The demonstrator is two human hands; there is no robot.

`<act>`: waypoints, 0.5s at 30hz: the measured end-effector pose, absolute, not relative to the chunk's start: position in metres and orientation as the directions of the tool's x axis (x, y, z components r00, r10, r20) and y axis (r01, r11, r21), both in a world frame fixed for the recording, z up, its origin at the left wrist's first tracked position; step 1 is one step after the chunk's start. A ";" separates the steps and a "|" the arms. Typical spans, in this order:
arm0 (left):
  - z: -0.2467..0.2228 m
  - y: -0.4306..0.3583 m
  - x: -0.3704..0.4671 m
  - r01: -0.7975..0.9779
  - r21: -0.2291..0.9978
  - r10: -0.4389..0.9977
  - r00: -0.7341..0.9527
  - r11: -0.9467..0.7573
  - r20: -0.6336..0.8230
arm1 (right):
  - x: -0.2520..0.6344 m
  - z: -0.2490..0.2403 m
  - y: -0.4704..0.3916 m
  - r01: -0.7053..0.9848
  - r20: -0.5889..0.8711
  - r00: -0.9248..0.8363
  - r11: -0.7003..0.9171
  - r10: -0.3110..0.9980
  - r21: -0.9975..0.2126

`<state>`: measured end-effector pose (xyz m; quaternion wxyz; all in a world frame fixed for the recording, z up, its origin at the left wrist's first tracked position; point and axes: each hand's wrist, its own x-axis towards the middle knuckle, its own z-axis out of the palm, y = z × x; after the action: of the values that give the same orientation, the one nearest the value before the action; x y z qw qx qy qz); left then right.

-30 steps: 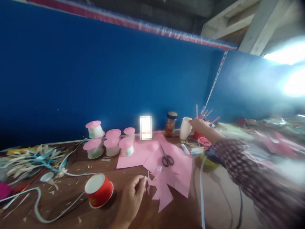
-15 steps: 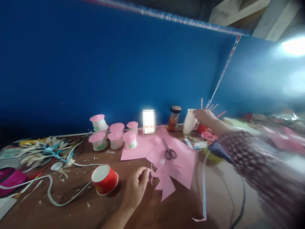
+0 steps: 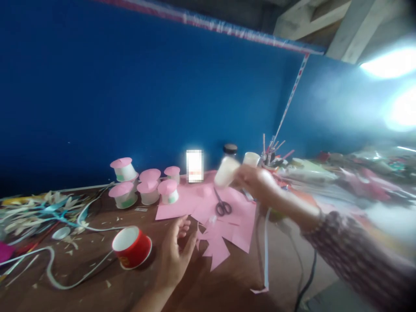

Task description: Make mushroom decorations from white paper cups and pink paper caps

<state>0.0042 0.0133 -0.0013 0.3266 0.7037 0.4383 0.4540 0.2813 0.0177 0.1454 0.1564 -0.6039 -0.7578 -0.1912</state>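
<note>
The person's left hand (image 3: 175, 253) sat low, palm turned rightward, fingers half curled with the thumb apart, forearm (image 3: 156, 292) bare. The right arm (image 3: 354, 255), sleeved almost to the wrist, was outstretched; the blurred right hand (image 3: 256, 182) had its fingers drawn into a grip.

Dark-lidded jar (image 3: 230, 149) before a blue wall (image 3: 169, 95), dark cable (image 3: 312, 272) at lower right.

the brown table (image 3: 240, 288) carries pink paper (image 3: 242, 236), a red cup (image 3: 138, 250) and scraps (image 3: 108, 284).
</note>
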 end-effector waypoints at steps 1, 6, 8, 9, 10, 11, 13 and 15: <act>-0.001 0.012 0.004 0.330 0.837 0.898 0.206 -0.437 0.388 | 0.261 0.135 0.006 0.935 0.390 -0.354 0.336 0.850 0.116; 0.004 0.002 0.003 0.439 0.709 0.834 0.290 -0.552 0.470 | 0.189 0.095 -0.034 0.758 0.240 -0.639 0.650 0.730 0.042; 0.004 0.002 0.003 0.436 0.715 0.838 0.287 -0.546 0.465 | 0.183 0.090 -0.034 0.721 0.233 -0.661 0.690 0.713 -0.064; 0.005 0.003 0.003 0.424 0.739 0.852 0.268 -0.524 0.450 | 0.185 0.090 -0.031 0.746 0.214 -0.626 0.656 0.749 -0.115; 0.005 0.005 0.004 0.406 0.773 0.873 0.242 -0.488 0.424 | 0.190 0.092 -0.025 0.799 0.178 -0.557 0.582 0.811 -0.151; 0.004 0.008 0.004 0.391 0.807 0.897 0.210 -0.442 0.390 | 0.198 0.093 -0.018 0.868 0.133 -0.453 0.470 0.882 -0.162; 0.003 0.015 0.004 0.391 0.856 0.941 0.124 -0.339 0.316 | 0.221 0.096 0.001 0.986 0.025 -0.151 0.152 0.988 -0.065; 0.001 0.020 0.003 0.400 0.878 0.961 0.034 -0.264 0.273 | 0.248 0.096 0.019 0.999 0.002 0.035 -0.035 0.999 0.006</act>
<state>0.0029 0.0198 0.0013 0.3070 0.6503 0.5234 0.4571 0.2479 0.0194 0.0962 -0.0014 -0.7193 -0.6947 -0.0026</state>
